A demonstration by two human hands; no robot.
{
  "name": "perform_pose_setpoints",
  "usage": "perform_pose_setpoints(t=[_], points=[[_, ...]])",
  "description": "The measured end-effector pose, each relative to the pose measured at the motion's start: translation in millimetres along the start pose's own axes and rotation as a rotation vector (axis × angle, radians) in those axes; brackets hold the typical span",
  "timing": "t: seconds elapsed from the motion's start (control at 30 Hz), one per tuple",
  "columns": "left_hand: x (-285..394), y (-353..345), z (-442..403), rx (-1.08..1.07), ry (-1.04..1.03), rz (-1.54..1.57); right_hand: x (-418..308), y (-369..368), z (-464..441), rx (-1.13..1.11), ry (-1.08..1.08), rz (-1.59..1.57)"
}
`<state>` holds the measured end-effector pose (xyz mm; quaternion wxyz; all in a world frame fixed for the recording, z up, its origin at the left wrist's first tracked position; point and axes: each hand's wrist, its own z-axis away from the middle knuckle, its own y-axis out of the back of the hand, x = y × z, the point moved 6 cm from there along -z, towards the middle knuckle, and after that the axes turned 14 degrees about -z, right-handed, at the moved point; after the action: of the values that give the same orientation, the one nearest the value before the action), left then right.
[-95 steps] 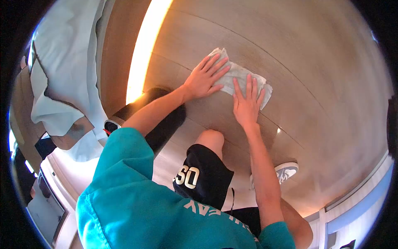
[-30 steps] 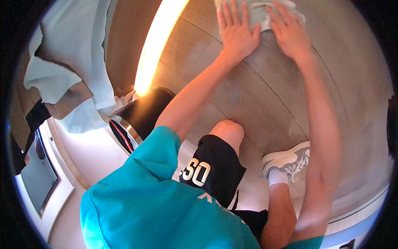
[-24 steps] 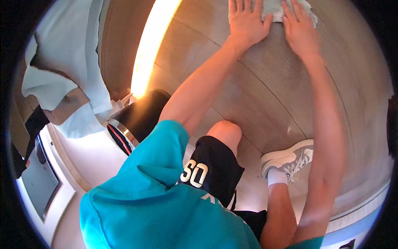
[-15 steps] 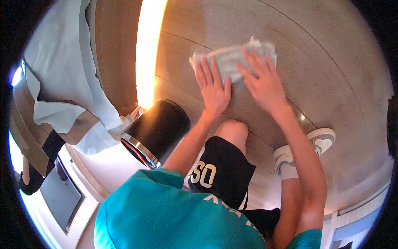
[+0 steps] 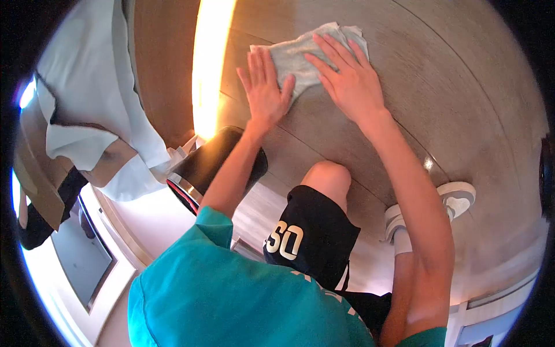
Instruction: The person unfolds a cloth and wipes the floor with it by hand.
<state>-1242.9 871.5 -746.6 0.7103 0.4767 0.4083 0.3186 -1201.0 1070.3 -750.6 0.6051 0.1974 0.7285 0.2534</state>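
Note:
A pale, thin cloth lies spread on the grey wood-look floor in the upper middle of the head view. My left hand rests at the cloth's left edge, palm down with its fingers apart. On the right part of the cloth my right hand lies flat, fingers spread and pointing up and left. Both hands press from above, and neither is closed round the cloth.
A black cylindrical bin with a metal rim lies left of my knee. White fabric hangs at the left, beside a bright light strip. My shoe is at the right.
Both hands and the cloth, near the top edge about a second ago, came down towards my knees. Since half a second ago they have shifted slightly up and left, with my left hand nearer the light strip.

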Motion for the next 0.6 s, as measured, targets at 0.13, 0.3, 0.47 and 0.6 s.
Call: perform_pose_setpoints(t=[0.13, 0.3, 0.47, 0.6], points=[[-120.5, -40.6, -16.1, 0.085, 0.416, 0.160, -1.1, -10.1, -23.4, -0.043, -0.027, 0.079], [-217.7, -65.6, 4.1, -0.272, 0.749, 0.242, -0.3, -12.0, -25.6, -0.103, -0.047, 0.076], [-185.5, -45.0, 5.7, -0.159, 0.652, 0.288, -3.8, -10.0, -25.5, -0.100, -0.049, 0.134], [-131.7, -43.6, 4.7, -0.012, 0.502, 0.385, -2.1, -11.9, -25.3, -0.072, -0.048, 0.104]])
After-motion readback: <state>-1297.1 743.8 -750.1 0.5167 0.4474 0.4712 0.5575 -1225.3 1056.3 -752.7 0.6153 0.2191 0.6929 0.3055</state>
